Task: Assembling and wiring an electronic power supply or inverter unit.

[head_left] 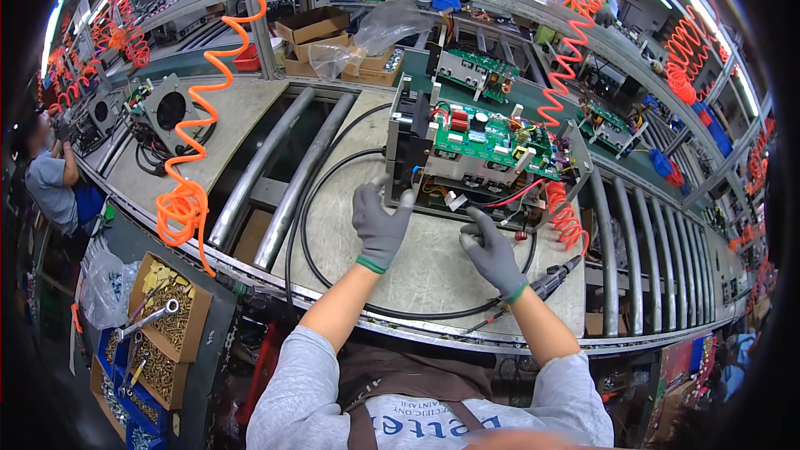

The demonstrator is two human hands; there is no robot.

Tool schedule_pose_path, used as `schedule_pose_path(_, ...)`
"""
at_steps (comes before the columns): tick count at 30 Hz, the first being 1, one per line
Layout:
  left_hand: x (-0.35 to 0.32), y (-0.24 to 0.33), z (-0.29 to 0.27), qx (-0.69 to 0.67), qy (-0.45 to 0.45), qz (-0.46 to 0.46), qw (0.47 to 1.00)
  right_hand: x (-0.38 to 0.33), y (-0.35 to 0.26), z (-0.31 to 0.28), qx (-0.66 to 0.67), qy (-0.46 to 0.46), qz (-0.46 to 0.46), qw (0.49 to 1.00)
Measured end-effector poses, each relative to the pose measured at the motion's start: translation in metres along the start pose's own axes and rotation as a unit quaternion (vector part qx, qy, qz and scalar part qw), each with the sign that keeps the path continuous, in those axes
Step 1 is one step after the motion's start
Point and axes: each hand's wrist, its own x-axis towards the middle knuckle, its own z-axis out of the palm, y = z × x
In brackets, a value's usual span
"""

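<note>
The open metal chassis with the green circuit board on top (479, 158) is sitting on the pale board tabletop (417, 262), straight ahead of you and just beyond your fingertips, its long axis running left to right and sloping slightly away toward your right. Your left hand in its grey knit glove (379, 221) is the nearer one: its fingers are reaching up to the chassis's near left corner, spread and lightly curled against the frame's lower edge, pinching nothing that I can see. Your right hand, gloved the same way (492, 254), is lying a little lower and to the right, just short of the chassis's front edge, where red and black wires (508, 197) are spilling out; its fingers are loosely bent, the thumb and forefinger close together, but I cannot tell whether they are gripping a wire or a small part. Both of your forearms are coming up from the lower edge and angling inward, wrists fairly straight and palms turned down.

A black cable (312, 217) is looping over the tabletop around your left hand and back below your right wrist, ending near a dark screwdriver on a coiled orange air hose (560, 271). Further left, a long orange spiral hose (204, 129) is hanging down over the steel rollers (283, 175). By your left elbow, cardboard trays of brass-coloured screws (171, 317) are holding a wrench (148, 319).
</note>
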Motion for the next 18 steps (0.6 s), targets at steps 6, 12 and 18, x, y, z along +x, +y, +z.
schedule_pose_path(6,0.046,0.013,-0.006,0.162,0.075,0.276,0.944,0.020,0.022,0.036,0.004,0.056,-0.032,0.998)
schedule_pose_path(12,0.071,0.011,-0.006,0.128,-0.100,0.148,0.976,0.016,0.011,0.034,0.016,0.034,-0.021,0.999)
schedule_pose_path(18,0.096,0.004,-0.004,-0.161,-0.263,-0.059,0.949,0.024,0.004,0.058,0.074,0.023,-0.025,0.997)
